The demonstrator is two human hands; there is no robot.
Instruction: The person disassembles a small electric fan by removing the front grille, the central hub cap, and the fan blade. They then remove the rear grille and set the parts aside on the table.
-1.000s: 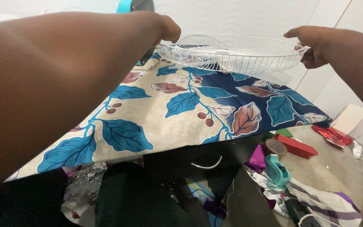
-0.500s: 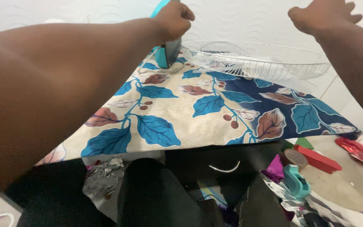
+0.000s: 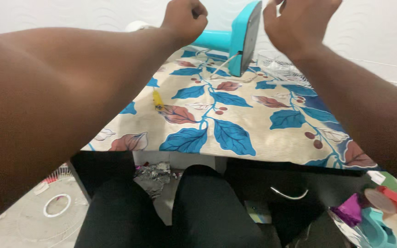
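Turquoise plastic fan body (image 3: 240, 39) lies on the leaf-patterned cloth (image 3: 217, 119), its white wire grille (image 3: 283, 69) set down just beside it. Left hand (image 3: 184, 18) is curled shut, seemingly empty; right hand (image 3: 299, 23) hovers half-open, holding nothing. Neither grips the fan yet.

I see a matt woven cloth (image 3: 235, 119) with a printed leaf pattern covering the table. The teal fan body (image 3: 242, 39) looks like smooth, slightly glossy plastic. The white grille (image 3: 283, 69) beside it is thin coated wire.
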